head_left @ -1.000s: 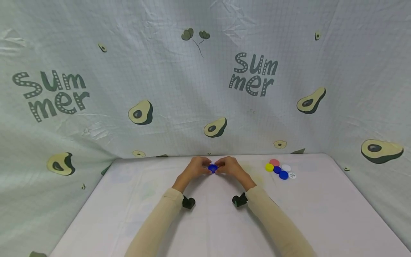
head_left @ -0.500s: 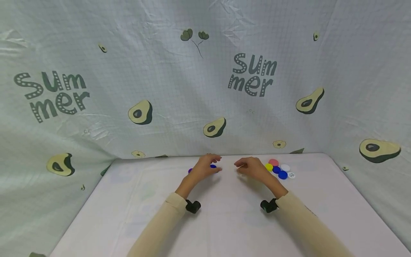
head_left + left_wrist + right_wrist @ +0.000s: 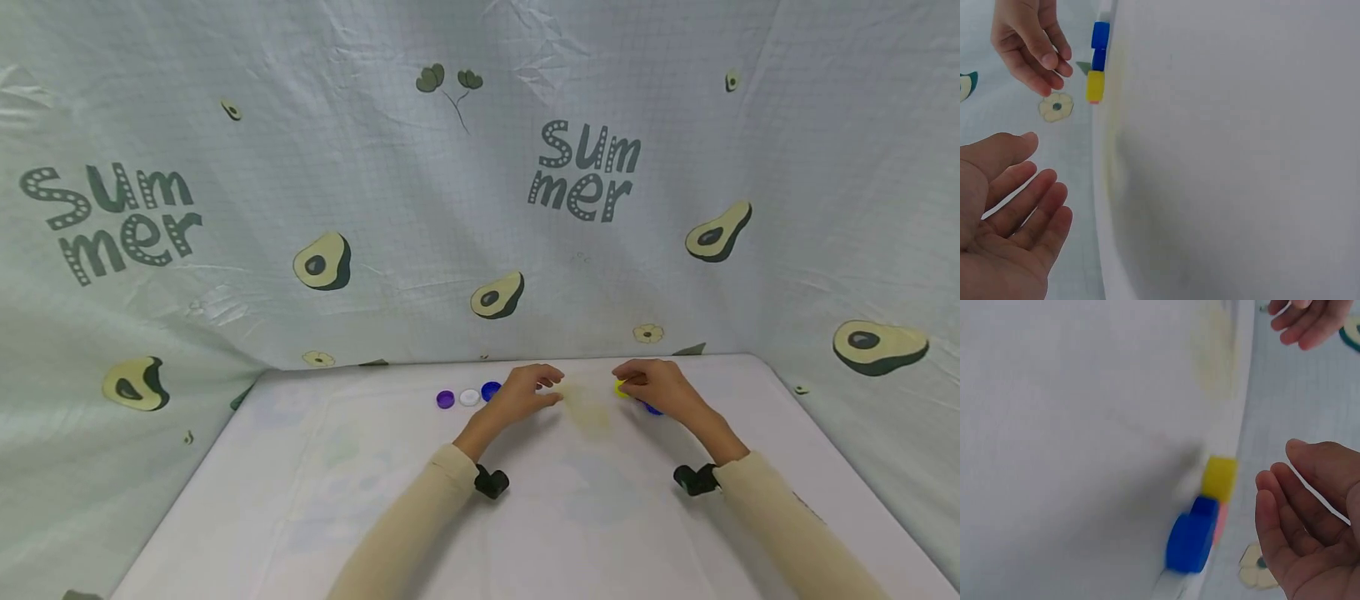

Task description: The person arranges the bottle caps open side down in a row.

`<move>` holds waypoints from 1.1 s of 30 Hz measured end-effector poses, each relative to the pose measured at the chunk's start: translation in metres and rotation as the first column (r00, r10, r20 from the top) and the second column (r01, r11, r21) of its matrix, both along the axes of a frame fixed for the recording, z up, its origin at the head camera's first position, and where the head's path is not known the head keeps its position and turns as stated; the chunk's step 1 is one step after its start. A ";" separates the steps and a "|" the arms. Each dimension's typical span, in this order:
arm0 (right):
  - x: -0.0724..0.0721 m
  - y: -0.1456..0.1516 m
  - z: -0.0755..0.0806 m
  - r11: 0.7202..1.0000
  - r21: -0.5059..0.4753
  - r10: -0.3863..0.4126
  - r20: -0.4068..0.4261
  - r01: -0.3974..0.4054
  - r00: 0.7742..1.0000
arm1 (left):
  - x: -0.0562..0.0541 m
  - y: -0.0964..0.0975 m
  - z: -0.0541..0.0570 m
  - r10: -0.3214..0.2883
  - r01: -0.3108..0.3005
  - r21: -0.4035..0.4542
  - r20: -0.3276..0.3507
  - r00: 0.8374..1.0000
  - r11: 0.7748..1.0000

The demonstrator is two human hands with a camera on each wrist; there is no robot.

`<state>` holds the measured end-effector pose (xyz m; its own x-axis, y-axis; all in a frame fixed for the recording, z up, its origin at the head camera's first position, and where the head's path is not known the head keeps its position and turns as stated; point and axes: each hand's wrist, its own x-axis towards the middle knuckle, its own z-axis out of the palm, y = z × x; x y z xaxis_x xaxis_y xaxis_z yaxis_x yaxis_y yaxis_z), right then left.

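My left hand (image 3: 525, 392) hovers over the table's middle with nothing in it, fingers relaxed and thumb apart. To its left, in a row, lie a purple bottle cap (image 3: 446, 399), a white cap (image 3: 469, 397) and a blue cap (image 3: 491, 391). My right hand (image 3: 663, 392) is over the cluster of caps on the right, fingers loosely bent and holding nothing. A yellow cap (image 3: 1219, 478) and a large blue cap (image 3: 1190, 542) show near its fingertips in the right wrist view, with a smaller blue cap (image 3: 1205, 505) and a pink cap (image 3: 1220, 523) between. The right hand hides most of this cluster in the head view.
The table (image 3: 337, 500) has a white cloth, and a printed curtain (image 3: 405, 208) hangs behind its back edge and at both sides. A black wrist camera (image 3: 491, 482) sits on the left wrist, another camera (image 3: 696, 479) on the right.
Both hands have let go of the blue cap and moved right. It now lies beside the white and purple caps, which have come into view. The right hand has reached the cluster.
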<state>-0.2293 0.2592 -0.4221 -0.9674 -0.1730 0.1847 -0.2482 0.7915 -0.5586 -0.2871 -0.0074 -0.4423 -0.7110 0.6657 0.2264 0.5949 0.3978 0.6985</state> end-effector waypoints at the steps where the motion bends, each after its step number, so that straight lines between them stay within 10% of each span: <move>1: -0.001 0.004 -0.001 1.000 0.011 -0.020 0.008 0.020 1.000 | -0.001 0.005 0.000 -0.003 0.003 0.002 0.010 1.000 1.000; 33: -0.031 0.031 -0.018 0.997 0.050 -0.067 0.136 0.061 0.988 | -0.016 0.117 -0.019 0.141 -0.142 -0.004 0.147 0.979 0.990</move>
<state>-0.2605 0.2901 -0.4398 -0.9925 -0.1150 0.0426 -0.1195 0.8285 -0.5472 -0.3032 0.1097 -0.4610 -0.8236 0.5549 0.1173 0.4242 0.4655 0.7768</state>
